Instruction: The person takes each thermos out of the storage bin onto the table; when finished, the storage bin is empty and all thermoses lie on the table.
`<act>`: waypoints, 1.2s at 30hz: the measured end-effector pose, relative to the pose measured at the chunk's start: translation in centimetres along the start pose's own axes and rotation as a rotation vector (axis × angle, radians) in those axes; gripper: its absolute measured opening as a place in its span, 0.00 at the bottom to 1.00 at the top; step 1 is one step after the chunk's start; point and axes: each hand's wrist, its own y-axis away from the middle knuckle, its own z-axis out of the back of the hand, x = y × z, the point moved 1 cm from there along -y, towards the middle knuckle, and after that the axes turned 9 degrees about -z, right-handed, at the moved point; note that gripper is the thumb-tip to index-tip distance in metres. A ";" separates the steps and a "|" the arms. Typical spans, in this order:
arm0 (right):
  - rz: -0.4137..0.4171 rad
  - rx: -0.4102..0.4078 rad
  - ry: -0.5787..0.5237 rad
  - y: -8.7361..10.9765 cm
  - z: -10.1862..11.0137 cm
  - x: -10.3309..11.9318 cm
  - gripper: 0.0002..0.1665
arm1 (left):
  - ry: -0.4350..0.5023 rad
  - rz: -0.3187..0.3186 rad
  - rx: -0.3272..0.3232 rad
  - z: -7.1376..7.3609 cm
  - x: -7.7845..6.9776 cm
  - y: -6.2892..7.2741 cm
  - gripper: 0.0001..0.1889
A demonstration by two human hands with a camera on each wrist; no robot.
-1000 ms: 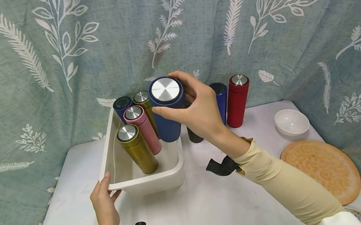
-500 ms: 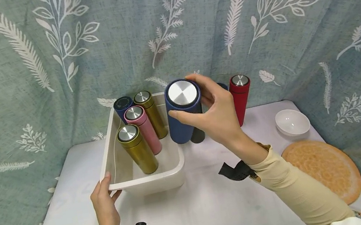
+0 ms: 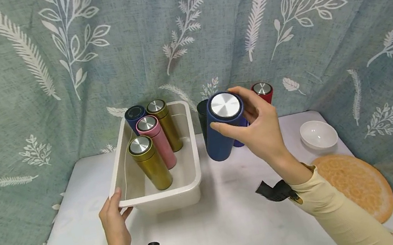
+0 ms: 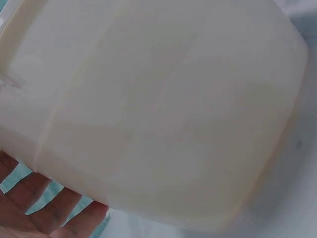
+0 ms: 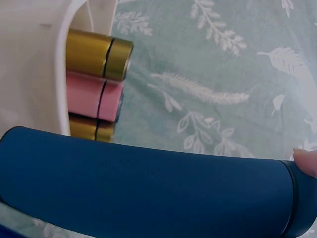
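Observation:
My right hand (image 3: 261, 129) grips a blue thermos flask (image 3: 223, 139) by its silver-topped lid, thumb in front and fingers behind. The flask is held upright, a little tilted, to the right of a white plastic bin (image 3: 177, 195). In the right wrist view the blue body spans the frame, with the thumb on its lid end. My left hand (image 3: 113, 223) holds the bin's near left corner, thumb over the rim and fingers beneath. Inside the bin stand a front gold flask (image 3: 153, 168), a pink flask (image 3: 161, 143), a rear gold flask (image 3: 168, 127) and a dark blue flask (image 3: 135, 117).
Behind the held flask, partly hidden, stand a black flask (image 3: 202, 117), a bright blue flask (image 3: 239, 143) and a red flask (image 3: 262, 90). A white bowl (image 3: 318, 134) and a round tan mat (image 3: 355, 182) lie at the right. A patterned curtain (image 3: 181, 34) hangs behind the table.
My right hand has carried the blue flask rightward and slightly nearer, from over the bin to beyond its right rim. The left hand and the bin stay put.

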 end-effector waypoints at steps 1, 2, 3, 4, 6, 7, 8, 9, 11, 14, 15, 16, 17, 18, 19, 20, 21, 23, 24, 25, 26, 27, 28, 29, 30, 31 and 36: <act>-0.008 -0.001 0.006 0.0 0.3 -0.2 0.40 | 0.000 0.002 0.000 0.0 0.0 0.0 0.29; -0.015 -0.002 0.011 0.1 0.6 -0.5 0.40 | -0.002 0.002 0.000 0.0 0.0 0.0 0.29; -0.023 -0.007 0.015 0.1 0.9 -0.8 0.40 | -0.003 0.004 -0.002 0.0 0.0 0.0 0.29; -0.028 -0.012 0.019 0.2 1.2 -1.1 0.40 | -0.005 0.004 -0.004 0.0 0.0 0.0 0.28; -0.044 -0.029 0.035 0.3 1.8 -1.7 0.41 | -0.005 0.005 -0.005 0.0 0.0 0.0 0.29; -0.051 -0.039 0.042 0.3 2.1 -2.1 0.41 | -0.003 0.004 -0.006 0.0 0.0 0.0 0.29; -0.059 -0.052 0.054 0.4 2.4 -2.4 0.41 | -0.003 0.002 -0.007 0.0 0.0 0.1 0.29; -0.069 -0.065 0.064 0.4 2.7 -2.7 0.41 | -0.001 0.001 -0.004 0.0 -0.1 0.1 0.29; -0.093 -0.091 0.077 0.5 3.3 -3.4 0.40 | 0.001 -0.003 0.002 0.0 -0.1 0.1 0.29; -0.118 -0.126 0.075 0.6 4.1 -4.3 0.40 | -0.007 -0.007 0.001 0.0 -0.2 0.2 0.29; -0.122 -0.135 0.074 0.6 4.3 -4.6 0.40 | -0.005 -0.006 0.001 0.0 -0.2 0.2 0.29; -0.124 -0.143 0.078 0.6 4.5 -4.8 0.40 | -0.006 -0.006 -0.002 0.0 -0.2 0.2 0.29; -0.124 -0.152 0.088 0.5 4.7 -5.1 0.40 | -0.006 -0.005 -0.002 0.0 -0.3 0.2 0.29; -0.125 -0.164 0.104 0.5 4.9 -5.4 0.40 | -0.005 -0.005 -0.002 0.0 -0.3 0.2 0.29; -0.125 -0.176 0.117 0.5 5.2 -5.7 0.40 | -0.003 -0.003 0.000 0.0 -0.3 0.2 0.29; -0.127 -0.189 0.136 0.6 5.4 -5.9 0.40 | 0.000 -0.003 0.002 -0.1 -0.2 0.2 0.29; -0.130 -0.203 0.154 0.6 5.7 -6.2 0.39 | 0.002 -0.002 0.005 -0.1 -0.2 0.2 0.29; -0.141 -0.231 0.190 0.6 6.2 -6.9 0.38 | 0.002 0.000 0.008 -0.1 -0.2 0.1 0.29; -0.146 -0.246 0.205 0.6 6.5 -7.2 0.38 | 0.004 0.002 0.008 -0.1 -0.1 0.1 0.28; -0.153 -0.257 0.215 0.6 6.8 -7.5 0.37 | 0.004 0.003 0.007 -0.1 -0.1 0.1 0.28; -0.159 -0.269 0.228 0.5 7.1 -7.8 0.36 | 0.003 0.004 0.006 -0.1 -0.1 0.1 0.28; -0.165 -0.278 0.235 0.5 7.3 -8.2 0.36 | 0.003 0.006 0.005 0.0 0.0 0.0 0.28; -0.172 -0.287 0.241 0.5 7.5 -8.5 0.36 | 0.004 0.007 0.003 0.0 0.0 0.0 0.28; -0.178 -0.293 0.242 0.4 7.7 -8.7 0.36 | 0.005 0.007 0.001 0.0 0.1 0.0 0.28; -0.186 -0.300 0.243 0.4 8.0 -9.0 0.37 | 0.004 0.007 -0.003 0.0 0.1 0.0 0.28; -0.197 -0.307 0.238 0.4 8.2 -9.3 0.37 | 0.002 0.005 -0.006 0.0 0.1 0.1 0.28; -0.274 -0.335 0.222 0.2 9.1 -10.2 0.39 | 0.008 -0.004 -0.014 -0.1 0.0 0.1 0.29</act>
